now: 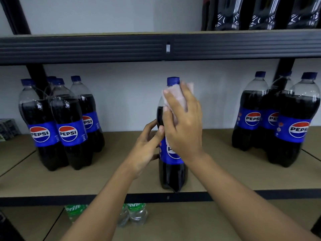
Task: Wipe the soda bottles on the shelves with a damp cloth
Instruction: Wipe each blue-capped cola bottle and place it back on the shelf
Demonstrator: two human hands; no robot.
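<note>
Head view looks down along two bare forearms that reach up from the bottom edge toward a metal rack. Under them, on the lower shelf (173, 223), stand small clear Sprite bottles (137, 213), partly hidden by the left forearm. Above that, the left hand (147, 145) holds the Pepsi bottle (172, 171) from its left side at label height: the fingers curl round the far side and the thumb lies against the dark body just above the blue label. The right hand (184, 122) sits higher, its back to the camera and the wrist bent slightly. Its fingers lie close together and wrap over a pale pink cloth (175, 94), pressing it round the bottle's clear shoulder just under the blue cap (173, 81). A corner of the cloth sticks out past the fingertips on the right. The bottle stands upright, alone, at the front edge of the middle shelf (217, 171), about midway along it. Farther back on the same shelf, well apart from it, a left group of Pepsi bottles (67, 133) and a right group of Pepsi bottles (293, 129) stand on either side, upright and packed closely. Behind them is a plain pale wall (130, 94). Highest and farthest, the upper shelf (104, 47) carries dark bottles (260, 13) at the right, of which only the lower parts show.
</note>
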